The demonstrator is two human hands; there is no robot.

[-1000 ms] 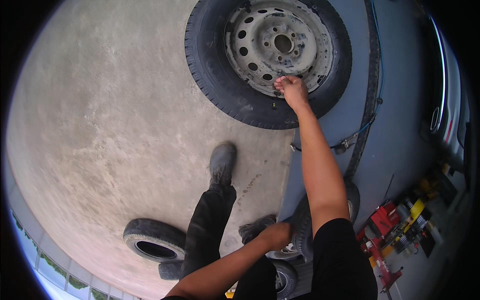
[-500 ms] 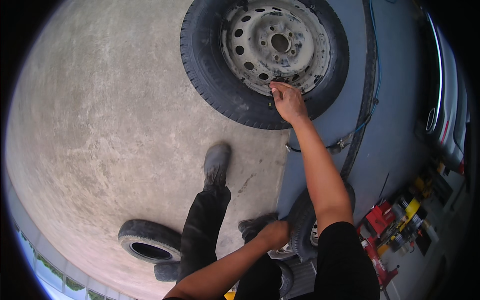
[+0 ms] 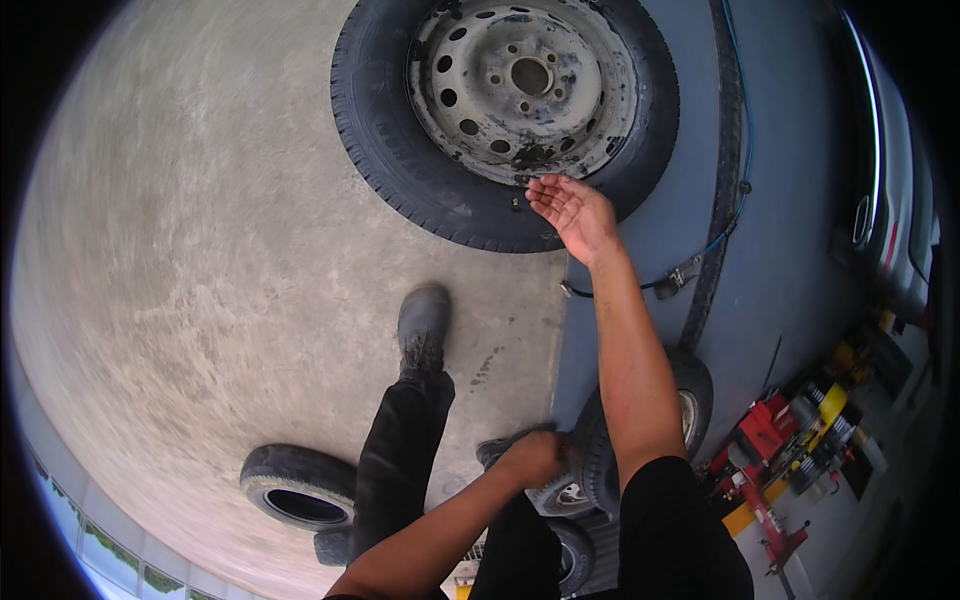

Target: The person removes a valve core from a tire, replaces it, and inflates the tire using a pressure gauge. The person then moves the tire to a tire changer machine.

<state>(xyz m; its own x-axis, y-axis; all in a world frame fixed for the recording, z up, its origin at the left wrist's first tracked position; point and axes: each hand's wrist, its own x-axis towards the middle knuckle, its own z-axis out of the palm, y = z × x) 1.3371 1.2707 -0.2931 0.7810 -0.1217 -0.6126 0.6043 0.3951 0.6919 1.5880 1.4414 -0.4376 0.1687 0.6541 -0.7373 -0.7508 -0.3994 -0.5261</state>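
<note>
Grey-rimmed and black-tyred, a wheel [image 3: 507, 100] is sitting just beyond the right hand [image 3: 575, 215], probably placed for easy reach, as that hand is hovering unclenched and seemingly empty, while the left hand [image 3: 535, 460] is hanging curled, any hold impossible to tell.

Right hand [image 3: 572, 215]: palm visible, fingers slightly curled, over large tire [image 3: 372, 140].
Wheel [image 3: 498, 105]: pale, scuffed, seated inside large tire.
Left hand [image 3: 538, 459]: near second tire [image 3: 598, 455].
Loose tire [image 3: 258, 468]: lower left, on floor [image 3: 200, 300].
</note>
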